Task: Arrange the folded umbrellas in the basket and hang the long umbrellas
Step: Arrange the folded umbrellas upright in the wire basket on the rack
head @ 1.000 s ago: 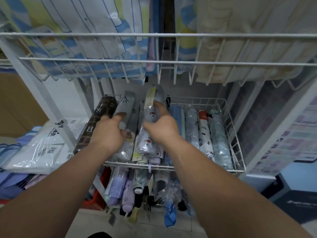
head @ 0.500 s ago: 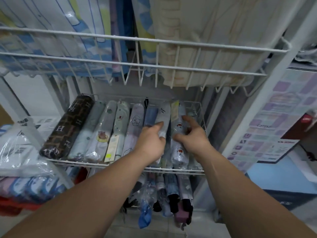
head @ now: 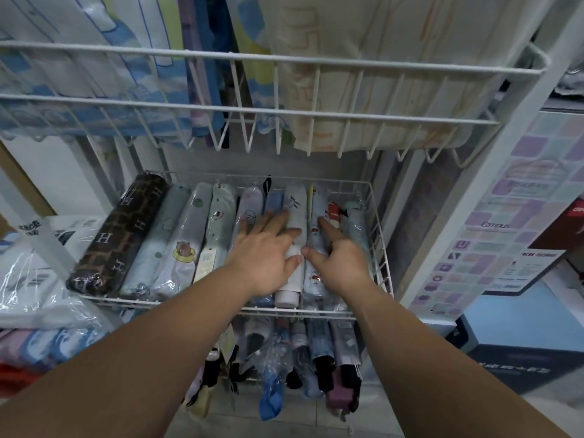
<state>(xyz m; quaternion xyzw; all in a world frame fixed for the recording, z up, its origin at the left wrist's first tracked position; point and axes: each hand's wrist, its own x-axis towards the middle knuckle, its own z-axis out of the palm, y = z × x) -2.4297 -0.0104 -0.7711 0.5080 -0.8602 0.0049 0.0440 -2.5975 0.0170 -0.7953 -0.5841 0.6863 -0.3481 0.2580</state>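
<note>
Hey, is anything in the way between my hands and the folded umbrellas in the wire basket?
Nothing visible. The left hand lies flat on the grey umbrella and its neighbours in the wire basket, the right hand touches the cherry-print umbrella; the upper wire shelf sits above them.

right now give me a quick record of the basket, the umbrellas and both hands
basket: white wire basket, folded umbrellas side by side in one row
far left: brown H-pattern umbrella
left: left hand flat, fingers spread, on the middle of the row
right: right hand open on the cherry-print umbrella, forefinger stretched out
between hands: white umbrella, left thumb on it
below: lower umbrellas on another tier
</note>
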